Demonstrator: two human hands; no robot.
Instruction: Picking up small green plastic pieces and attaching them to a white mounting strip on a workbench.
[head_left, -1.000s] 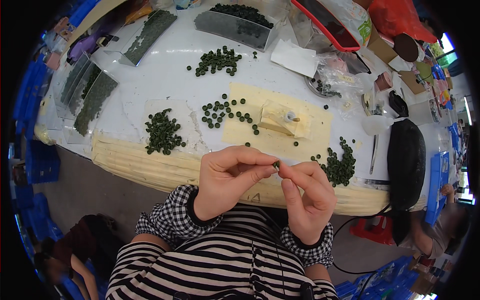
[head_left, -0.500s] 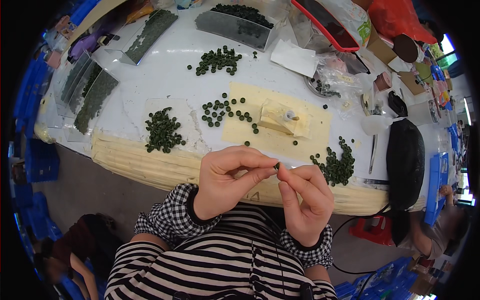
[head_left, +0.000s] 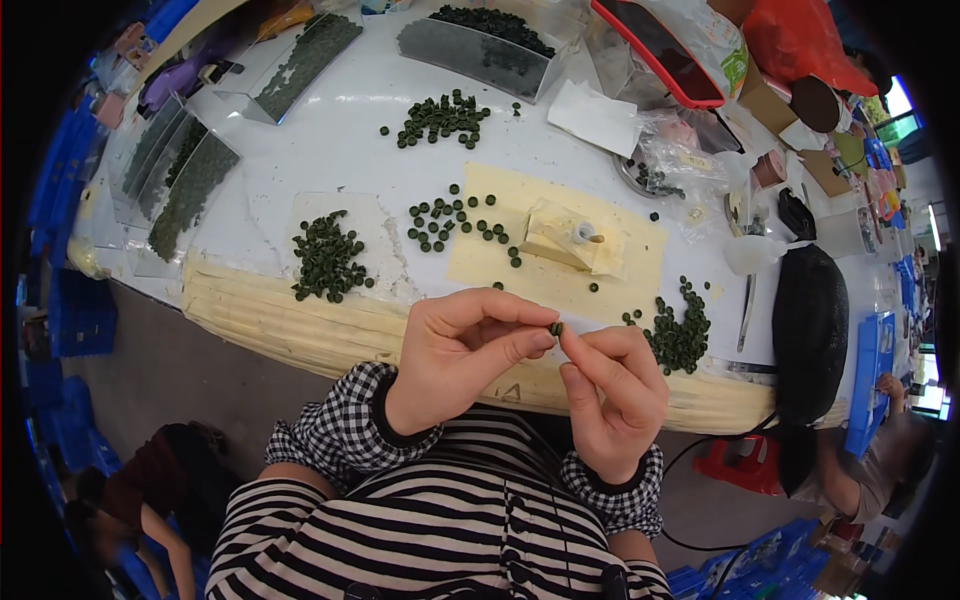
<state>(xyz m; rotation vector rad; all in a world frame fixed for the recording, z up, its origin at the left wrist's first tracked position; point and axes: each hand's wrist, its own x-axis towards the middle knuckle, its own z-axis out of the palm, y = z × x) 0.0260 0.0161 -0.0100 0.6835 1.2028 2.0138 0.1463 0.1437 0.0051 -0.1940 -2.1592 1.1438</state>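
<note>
A small dark green round piece (head_left: 556, 328), like a bead or cap, sits between my fingertips above the table's near edge. My left hand (head_left: 445, 350) pinches it between thumb and index finger. From the other side, the fingertips of my right hand (head_left: 615, 390) are closed up against the same piece, its thumb lower down. Beyond my hands, similar loose pieces (head_left: 435, 225) are scattered beside a yellow sheet (head_left: 480, 265). On that sheet stands a pale yellow block (head_left: 555, 240) with a small white tube (head_left: 584, 233) on top.
Heaps of green pieces lie at left (head_left: 328, 258), right (head_left: 682, 335) and far middle (head_left: 443, 120). Clear trays (head_left: 475, 60) stand behind. At right are a red-cased phone (head_left: 665, 50), tweezers (head_left: 747, 310) and a black bag (head_left: 810, 330). A padded edge (head_left: 270, 310) fronts the table.
The small green piece has turned slightly between my fingertips, showing more of its side. Both hands stay almost in place.
</note>
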